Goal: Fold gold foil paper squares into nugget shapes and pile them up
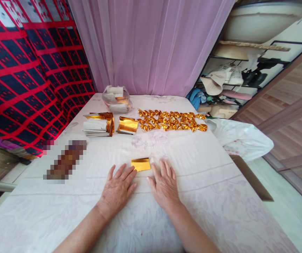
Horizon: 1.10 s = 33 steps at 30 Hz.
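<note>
A single sheet of gold foil paper (140,164) lies on the table between my hands, its shiny side up. My left hand (118,188) rests flat with fingers spread, a fingertip at the sheet's lower left edge. On the other side, my right hand (164,182) also lies flat, its index fingertip close to the sheet's right edge. Neither hand grips anything. Beyond them is a small stack of gold paper (127,125), and to its left a larger pile of paper (95,125) with white backs showing. Several folded gold foil pieces (170,121) sit in rows at the back right.
A clear plastic bag of paper (116,100) stands at the table's far left. A blurred-out item (66,161) lies near the left edge. Floral cloth covers the table (145,218). To the right are a white plastic bag (242,138) and a shelf holding a cap (214,81).
</note>
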{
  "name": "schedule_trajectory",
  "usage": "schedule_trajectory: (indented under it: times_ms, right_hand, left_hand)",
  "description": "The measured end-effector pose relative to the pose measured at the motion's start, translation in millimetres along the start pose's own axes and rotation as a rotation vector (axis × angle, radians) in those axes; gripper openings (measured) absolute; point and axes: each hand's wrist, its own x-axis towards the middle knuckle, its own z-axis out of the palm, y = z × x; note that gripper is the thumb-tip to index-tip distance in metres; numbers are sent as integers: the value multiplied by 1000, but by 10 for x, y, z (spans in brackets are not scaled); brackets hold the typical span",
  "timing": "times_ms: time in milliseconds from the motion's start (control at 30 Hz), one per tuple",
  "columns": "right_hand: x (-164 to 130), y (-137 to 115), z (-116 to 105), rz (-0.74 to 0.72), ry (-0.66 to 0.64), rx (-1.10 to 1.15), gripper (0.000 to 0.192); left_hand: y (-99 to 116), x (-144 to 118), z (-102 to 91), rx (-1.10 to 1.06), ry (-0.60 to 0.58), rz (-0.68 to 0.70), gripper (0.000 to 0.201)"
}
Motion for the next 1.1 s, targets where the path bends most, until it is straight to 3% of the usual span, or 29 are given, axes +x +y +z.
schedule_trajectory:
  times_ms: [267,367,533,633,833,1100]
  right_hand:
    - [-9,65,37,-40,43,17,51]
    - [36,99,-18,-50,36,28,52]
    - [265,141,-175,-86,-31,74,48]
    - [415,158,-148,-130,-9,144,46]
    - [475,204,81,-198,123,311,31]
    - [466,226,71,-198,156,386,20]
  left_hand:
    - [-56,329,-141,-172,-11,-8,20]
    - [-96,401,-124,-181,7,-71,15]
    - [-183,398,7,-155,116,-150,37]
    - [-219,371,68,-149,140,-166,43]
    - [-228,352,68,-226,114,-184,31]
    - [-238,365,45,-326,62,-199,17]
